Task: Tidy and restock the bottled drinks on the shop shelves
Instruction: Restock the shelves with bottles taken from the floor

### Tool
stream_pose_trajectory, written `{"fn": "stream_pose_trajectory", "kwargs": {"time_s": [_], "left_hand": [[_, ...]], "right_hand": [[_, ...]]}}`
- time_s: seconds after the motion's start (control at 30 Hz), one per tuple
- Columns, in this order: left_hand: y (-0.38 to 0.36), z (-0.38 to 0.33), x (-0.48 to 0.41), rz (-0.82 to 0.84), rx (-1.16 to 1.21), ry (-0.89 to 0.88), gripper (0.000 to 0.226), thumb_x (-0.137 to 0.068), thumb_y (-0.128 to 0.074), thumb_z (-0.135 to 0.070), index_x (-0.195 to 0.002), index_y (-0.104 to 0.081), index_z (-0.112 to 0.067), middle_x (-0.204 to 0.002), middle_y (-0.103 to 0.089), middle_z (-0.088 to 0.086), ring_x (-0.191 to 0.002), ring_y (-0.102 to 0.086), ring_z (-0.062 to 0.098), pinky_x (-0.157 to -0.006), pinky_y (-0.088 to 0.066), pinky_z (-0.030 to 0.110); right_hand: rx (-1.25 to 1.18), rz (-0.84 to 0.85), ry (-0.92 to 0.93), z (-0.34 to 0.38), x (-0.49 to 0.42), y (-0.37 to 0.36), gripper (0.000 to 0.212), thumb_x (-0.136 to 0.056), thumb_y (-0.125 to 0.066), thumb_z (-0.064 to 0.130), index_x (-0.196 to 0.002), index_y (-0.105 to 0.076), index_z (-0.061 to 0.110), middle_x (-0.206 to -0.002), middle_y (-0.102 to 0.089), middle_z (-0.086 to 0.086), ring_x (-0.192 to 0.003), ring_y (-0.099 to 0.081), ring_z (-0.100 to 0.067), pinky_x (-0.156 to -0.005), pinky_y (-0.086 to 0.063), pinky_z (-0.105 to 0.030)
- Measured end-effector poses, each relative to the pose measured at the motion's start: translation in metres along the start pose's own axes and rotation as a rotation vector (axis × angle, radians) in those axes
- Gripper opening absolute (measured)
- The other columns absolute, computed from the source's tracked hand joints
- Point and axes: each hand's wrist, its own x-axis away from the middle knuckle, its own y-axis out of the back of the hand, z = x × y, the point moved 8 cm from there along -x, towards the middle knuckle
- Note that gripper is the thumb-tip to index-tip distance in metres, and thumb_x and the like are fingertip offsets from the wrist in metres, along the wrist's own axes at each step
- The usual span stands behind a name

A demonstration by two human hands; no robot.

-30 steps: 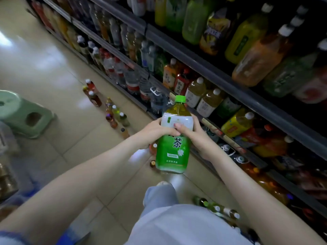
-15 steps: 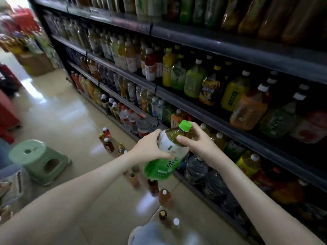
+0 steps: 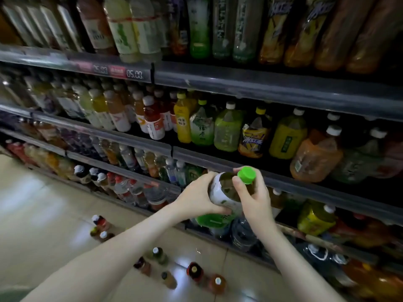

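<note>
A large green tea bottle [image 3: 224, 192] with a bright green cap is tilted, cap pointing up and right towards the shelves. My left hand [image 3: 197, 198] wraps its left side, and my right hand [image 3: 254, 198] grips its neck and shoulder just under the cap. Both hands hold it in front of the edge of the third shelf [image 3: 305, 188]. On the shelf above stand similar big green tea bottles [image 3: 201, 127], among yellow and orange ones. The lower part of the held bottle is partly hidden behind my left hand.
Dark shelving packed with bottled drinks fills the upper and right view, with a price strip [image 3: 122, 71] on the top rail. Several small bottles [image 3: 194, 271] stand loose on the tiled floor below my arms, more at left [image 3: 100, 227]. Large water bottles [image 3: 242, 234] sit on the bottom shelf.
The view has swung up from the floor to the shelves. The bottle has gone from upright to tilted and risen towards the shelf, both hands still on it.
</note>
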Motion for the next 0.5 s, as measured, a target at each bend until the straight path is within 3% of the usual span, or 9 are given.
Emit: {"fn": "stream_pose_trajectory", "kwargs": {"time_s": [0.1, 0.2, 0.27, 0.33, 0.43, 0.5], "left_hand": [[0.002, 0.023, -0.012, 0.064, -0.051, -0.038, 0.078, -0.054, -0.086, -0.047, -0.122, -0.048, -0.038, -0.11, -0.056, -0.022, -0.101, -0.055, 0.0, -0.084, -0.05, 0.026], [-0.01, 0.046, -0.017, 0.175, -0.128, -0.074, 0.079, -0.057, -0.085, -0.048, -0.124, -0.046, -0.033, -0.109, -0.052, -0.016, -0.099, -0.052, 0.006, -0.078, -0.045, 0.024], [-0.018, 0.06, -0.016, 0.218, -0.157, -0.078, 0.082, -0.058, -0.085, -0.046, -0.127, -0.045, -0.029, -0.11, -0.049, -0.013, -0.101, -0.05, 0.007, -0.078, -0.043, 0.024], [-0.022, 0.074, -0.015, 0.224, -0.15, -0.069, 0.083, -0.059, -0.085, -0.041, -0.129, -0.045, -0.024, -0.111, -0.048, -0.011, -0.108, -0.047, 0.008, -0.083, -0.041, 0.023], [-0.026, 0.092, -0.012, 0.233, -0.109, -0.052, 0.083, -0.06, -0.084, -0.039, -0.131, -0.044, -0.022, -0.116, -0.05, -0.011, -0.113, -0.044, 0.006, -0.089, -0.043, 0.023], [-0.031, 0.099, -0.014, 0.249, -0.076, -0.054, 0.084, -0.059, -0.085, -0.04, -0.131, -0.044, -0.024, -0.116, -0.05, -0.015, -0.11, -0.044, 0.001, -0.086, -0.038, 0.009]], "right_hand": [[0.417, -0.092, 0.045, -0.001, -0.007, 0.001, 0.02, -0.087, -0.07, 0.031, -0.098, -0.052, 0.029, -0.096, -0.048, 0.016, -0.095, -0.044, -0.008, -0.083, -0.033, -0.004], [0.564, 0.052, -0.22, -0.03, -0.006, -0.004, 0.025, -0.084, -0.067, 0.047, -0.087, -0.045, 0.036, -0.085, -0.057, 0.01, -0.079, -0.055, -0.005, -0.065, -0.044, -0.017], [0.66, 0.121, -0.356, -0.051, 0.0, -0.008, 0.028, -0.085, -0.06, 0.054, -0.088, -0.042, 0.034, -0.081, -0.059, 0.006, -0.073, -0.058, -0.004, -0.054, -0.042, -0.021], [0.692, 0.108, -0.361, -0.06, 0.004, -0.015, 0.026, -0.088, -0.058, 0.05, -0.084, -0.04, 0.032, -0.074, -0.058, 0.006, -0.066, -0.057, -0.001, -0.048, -0.04, -0.013], [0.6, 0.035, -0.308, -0.066, 0.01, -0.026, 0.028, -0.089, -0.062, 0.04, -0.076, -0.039, 0.028, -0.064, -0.053, 0.007, -0.062, -0.054, 0.001, -0.051, -0.04, -0.011], [0.558, -0.012, -0.275, -0.067, 0.01, -0.028, 0.027, -0.089, -0.063, 0.036, -0.076, -0.041, 0.029, -0.067, -0.053, 0.011, -0.061, -0.052, 0.001, -0.052, -0.039, -0.013]]}}
